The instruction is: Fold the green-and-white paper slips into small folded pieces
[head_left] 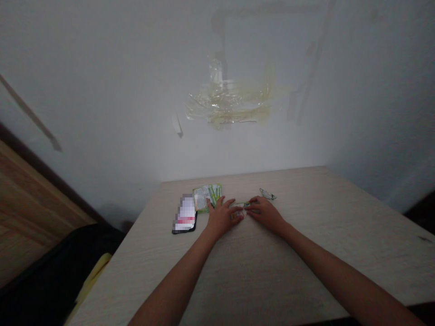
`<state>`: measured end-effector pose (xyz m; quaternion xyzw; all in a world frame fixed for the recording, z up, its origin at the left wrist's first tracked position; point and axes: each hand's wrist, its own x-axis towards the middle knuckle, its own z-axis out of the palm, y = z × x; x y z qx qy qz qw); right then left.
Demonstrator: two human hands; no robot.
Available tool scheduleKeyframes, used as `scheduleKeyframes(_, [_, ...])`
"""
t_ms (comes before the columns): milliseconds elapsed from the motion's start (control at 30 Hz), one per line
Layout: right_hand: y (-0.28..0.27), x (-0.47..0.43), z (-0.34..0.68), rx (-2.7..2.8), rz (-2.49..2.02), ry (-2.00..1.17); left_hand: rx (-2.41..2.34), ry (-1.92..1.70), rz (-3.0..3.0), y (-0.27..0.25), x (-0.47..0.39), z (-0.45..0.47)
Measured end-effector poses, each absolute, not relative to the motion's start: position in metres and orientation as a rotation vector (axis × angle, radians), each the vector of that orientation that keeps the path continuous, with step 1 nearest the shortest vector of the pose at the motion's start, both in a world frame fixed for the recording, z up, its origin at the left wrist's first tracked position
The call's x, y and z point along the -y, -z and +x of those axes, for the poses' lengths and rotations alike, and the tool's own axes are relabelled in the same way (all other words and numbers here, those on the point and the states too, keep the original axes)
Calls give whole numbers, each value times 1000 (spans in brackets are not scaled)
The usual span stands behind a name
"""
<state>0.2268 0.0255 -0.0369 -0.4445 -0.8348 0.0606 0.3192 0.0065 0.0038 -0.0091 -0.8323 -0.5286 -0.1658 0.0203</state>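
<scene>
Between my two hands, flat on the table, lies a small printed piece (239, 214) with white, orange and green patches; my fingers cover much of it, and I cannot make out its kind. My left hand (220, 218) rests with fingers spread, thumb and forefinger on either side of the piece's left part. The outer fingers reach the near edge of several overlapping green-and-white printed cards (203, 197). My right hand (267, 212) is bent at the piece's right end, its fingertips close together on it. Just beyond the right hand sits a small crumpled wrapper (268, 194).
A phone (185, 215) with a blurred lit screen lies left of the cards. The pale wooden table (258, 276) meets a wall (136, 90) bearing old clear tape (234, 102). Dark cloth (61, 267) and a wooden panel (27, 203) stand beyond the table's left edge.
</scene>
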Motion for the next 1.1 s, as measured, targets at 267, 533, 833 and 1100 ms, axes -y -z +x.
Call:
scheduleKeyframes(267, [36, -25, 231, 2133, -1076, -234, 1675, 540, -2527, 11, -5, 9])
scheduleKeyframes(533, [30, -18, 229, 2209, -1001, -151, 1708, 602, -2549, 12, -7, 13])
scheduleKeyframes(833, [24, -15, 227, 2284, -1000, -105, 1657, 594, -2560, 9, -3, 14])
scheduleKeyframes(1100, [21, -14, 224, 2359, -967, -43, 1681, 611, -2579, 7, -3, 14])
